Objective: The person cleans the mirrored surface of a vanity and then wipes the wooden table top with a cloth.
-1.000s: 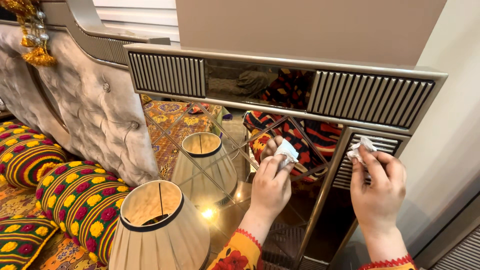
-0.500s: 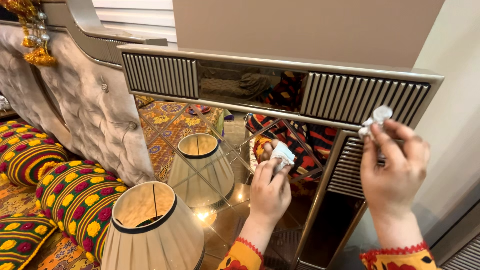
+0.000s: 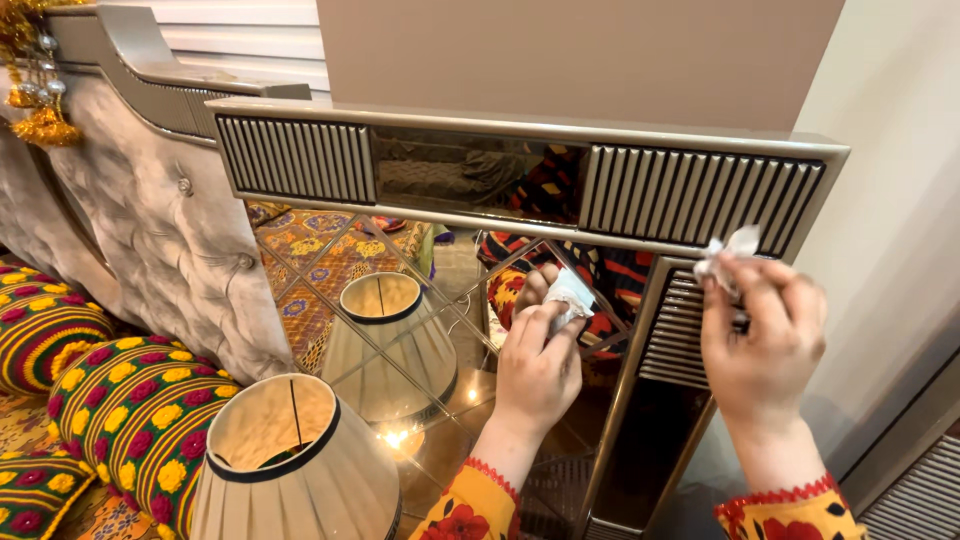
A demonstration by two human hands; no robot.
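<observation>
Here, left hand fingers pinch white wipe against mirror; right hand grips crumpled tissue.

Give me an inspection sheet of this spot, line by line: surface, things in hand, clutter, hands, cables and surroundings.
Surface: mirrored panel with diamond-patterned bevels, framed by a ribbed silver frame; it reflects the lamp.
Things in hand: small crumpled white tissue pressed on the glass; second crumpled white tissue at the frame's right side.
Clutter: cream pleated lampshade standing below the mirror.
Hands: left hand holds the first tissue; right hand pinches the second.
Cables: nothing seen.
Surroundings: grey tufted headboard, striped and flowered cushions, gold tassel ornament, beige wall.
</observation>
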